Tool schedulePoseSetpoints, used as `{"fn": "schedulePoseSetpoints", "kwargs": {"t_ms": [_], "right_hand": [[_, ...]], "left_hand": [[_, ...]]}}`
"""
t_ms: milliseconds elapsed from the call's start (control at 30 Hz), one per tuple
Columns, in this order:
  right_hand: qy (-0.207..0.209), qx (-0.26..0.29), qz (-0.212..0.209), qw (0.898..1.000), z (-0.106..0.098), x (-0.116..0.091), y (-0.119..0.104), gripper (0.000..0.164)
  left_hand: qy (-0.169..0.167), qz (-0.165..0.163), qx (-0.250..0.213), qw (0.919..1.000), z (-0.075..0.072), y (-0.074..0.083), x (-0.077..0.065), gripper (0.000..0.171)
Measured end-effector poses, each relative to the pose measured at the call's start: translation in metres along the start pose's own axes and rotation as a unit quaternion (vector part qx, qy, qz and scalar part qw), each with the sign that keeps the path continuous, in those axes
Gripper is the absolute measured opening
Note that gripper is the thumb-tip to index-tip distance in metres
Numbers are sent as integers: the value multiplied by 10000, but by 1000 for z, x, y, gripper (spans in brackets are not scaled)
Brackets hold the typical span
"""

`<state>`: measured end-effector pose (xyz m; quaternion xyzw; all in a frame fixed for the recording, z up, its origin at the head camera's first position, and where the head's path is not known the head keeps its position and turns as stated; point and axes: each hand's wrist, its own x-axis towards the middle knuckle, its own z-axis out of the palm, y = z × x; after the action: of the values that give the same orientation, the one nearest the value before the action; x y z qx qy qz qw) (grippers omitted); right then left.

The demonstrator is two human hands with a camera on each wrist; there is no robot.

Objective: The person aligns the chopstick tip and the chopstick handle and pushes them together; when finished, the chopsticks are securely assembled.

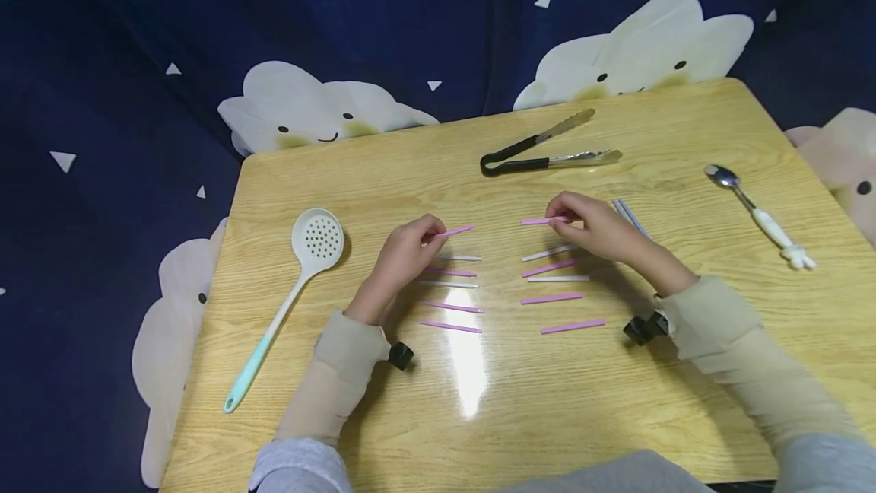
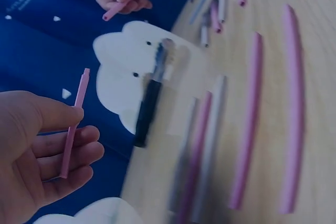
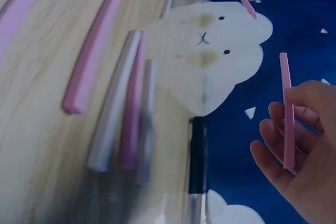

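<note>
My left hand (image 1: 408, 249) pinches a thin pink stick (image 1: 460, 230) between thumb and fingers, its tip pointing right. In the left wrist view this pink stick (image 2: 81, 90) has a narrower upper end. Across from it, my right hand (image 1: 598, 228) pinches another pink stick (image 1: 534, 222), pointing left. The right wrist view shows the thumb pressing that pink stick (image 3: 289, 142) against the fingers. Below the hands, pink and white sticks lie in two columns, with a pink stick (image 1: 450, 326) nearest me on the left and a pink stick (image 1: 572, 326) on the right.
Bluish sticks (image 1: 631, 216) lie partly behind my right forearm. A slotted skimmer (image 1: 301, 284) is at the left of the wooden table (image 1: 520, 417). Tongs (image 1: 520, 158) lie spread at the back, and a spoon (image 1: 769, 227) with a white handle lies at the right.
</note>
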<state>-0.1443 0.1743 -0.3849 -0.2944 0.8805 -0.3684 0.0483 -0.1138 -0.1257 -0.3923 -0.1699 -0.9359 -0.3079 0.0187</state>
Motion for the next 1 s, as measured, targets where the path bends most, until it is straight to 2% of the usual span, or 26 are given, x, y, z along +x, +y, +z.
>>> {"fn": "schedulePoseSetpoints", "kwargs": {"t_ms": [200,500,733,1000], "right_hand": [[293,37,-247,9993,-7,-2,-15,5],[474,147,-364,9981,-11,-4,-32,8],[570,325,-487,9967,-11,-5,-43,13],[513,442,-422,9968,-11,-6,-54,9]], "left_hand": [[353,367,-268,9983,-11,11,-4,8],[665,602,-939,9915,-22,29,-10,8],[892,1065,-1184,9832,-23,38,-13,12],[1012,1353,-1648,9718,-16,43,-13,11]]}}
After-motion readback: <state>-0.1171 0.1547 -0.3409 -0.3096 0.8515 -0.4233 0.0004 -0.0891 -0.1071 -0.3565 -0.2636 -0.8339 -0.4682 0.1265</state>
